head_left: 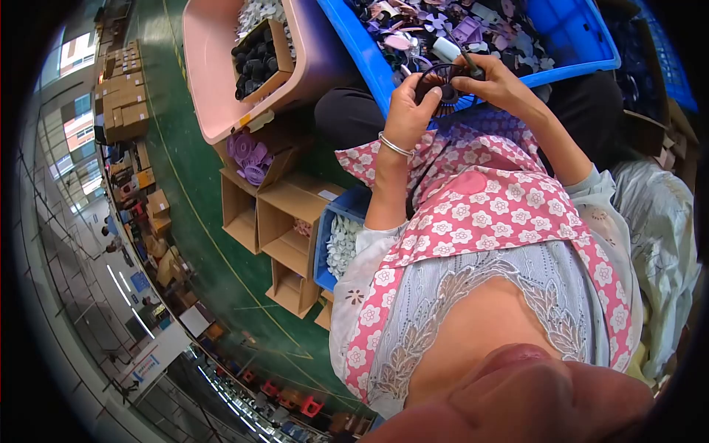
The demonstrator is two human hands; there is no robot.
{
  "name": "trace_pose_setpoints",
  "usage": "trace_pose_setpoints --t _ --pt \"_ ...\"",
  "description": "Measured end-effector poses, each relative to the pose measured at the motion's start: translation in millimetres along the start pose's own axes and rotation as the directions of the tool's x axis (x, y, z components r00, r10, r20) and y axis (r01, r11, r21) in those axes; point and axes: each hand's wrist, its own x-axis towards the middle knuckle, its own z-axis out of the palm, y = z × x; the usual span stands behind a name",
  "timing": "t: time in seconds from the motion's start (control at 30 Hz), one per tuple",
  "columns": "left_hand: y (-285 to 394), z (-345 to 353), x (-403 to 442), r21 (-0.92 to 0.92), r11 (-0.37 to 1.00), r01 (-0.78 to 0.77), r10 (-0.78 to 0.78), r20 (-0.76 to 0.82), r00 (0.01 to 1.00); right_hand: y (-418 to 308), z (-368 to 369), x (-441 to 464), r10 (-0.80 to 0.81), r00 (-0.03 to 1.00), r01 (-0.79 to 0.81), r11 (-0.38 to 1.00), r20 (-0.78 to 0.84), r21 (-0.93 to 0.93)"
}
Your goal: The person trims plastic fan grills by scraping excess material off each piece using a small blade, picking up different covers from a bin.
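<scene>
My left hand (412, 111), with a silver bangle at the wrist, is closed on the rim of a black round fan grille (444, 109) with thin ribs. Its thumb presses near the middle of the grille. My right hand (496, 83) grips the grille's other side, thumb and fingers bent. By the right fingers is a small dark, slender piece (473, 68); I cannot tell if it is a tool or part of the grille. Just beyond both hands stands a blue crate (373, 63) full of pink, purple, white and dark plastic parts (465, 29).
On the left, a pink tub (203, 81) holds white parts and a carton of black parts (257, 66). Below it are purple grilles (251, 156), open cardboard boxes (288, 214) and a blue bin (322, 251) of white pieces. Plastic sheeting (653, 244) lies at right.
</scene>
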Motion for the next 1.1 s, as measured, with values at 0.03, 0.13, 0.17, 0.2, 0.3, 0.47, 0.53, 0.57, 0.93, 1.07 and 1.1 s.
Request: trace_pose_setpoints --t 0.03,0.13,0.17,0.2,0.3,0.47,0.53,0.57,0.93,1.07,1.1 --pt "-1 2 0 0.003 1.000 0.006 -0.006 0.009 1.000 6 1 1 0.003 1.000 -0.003 1.000 -0.010 0.005" --pt "-10 5 2 0.029 1.000 -0.004 0.006 -0.070 0.998 16 6 2 -0.064 0.998 0.064 0.998 -0.014 -0.010" --pt "-16 3 4 0.087 0.996 -0.031 0.038 -0.079 0.996 16 6 2 -0.062 0.998 0.062 0.998 -0.020 -0.007" --pt "-18 3 5 0.144 0.988 -0.058 0.071 -0.088 0.994 17 7 2 -0.058 0.998 0.056 0.994 -0.025 -0.092" --pt "-21 3 4 0.255 0.963 -0.083 0.108 -0.086 0.990 15 7 2 -0.045 0.999 0.040 0.977 -0.022 -0.207" --pt "-18 7 -1 0.476 0.868 -0.144 0.202 -0.073 0.977 10 11 -2 -0.075 0.996 0.056 0.954 -0.055 -0.293" --pt "-14 10 -5 0.561 0.809 -0.173 0.235 -0.040 0.971 7 13 -5 -0.168 0.982 0.122 0.911 -0.082 -0.394" --pt "-15 12 -6 0.586 0.786 -0.196 0.272 -0.042 0.961 9 15 -7 -0.205 0.973 0.145 0.900 -0.104 -0.412" --pt "-8 17 14 0.123 0.969 -0.215 0.242 -0.292 0.925 1 29 -3 -0.097 0.927 0.139 0.986 -0.363 0.092" --pt "-32 20 21 0.006 0.975 -0.223 0.212 -0.337 0.917 10 40 -9 0.065 0.903 0.102 0.928 -0.425 0.359" --pt "-39 18 23 0.045 0.971 -0.233 0.235 -0.317 0.919 8 38 -13 0.061 0.917 0.079 0.941 -0.395 0.328"
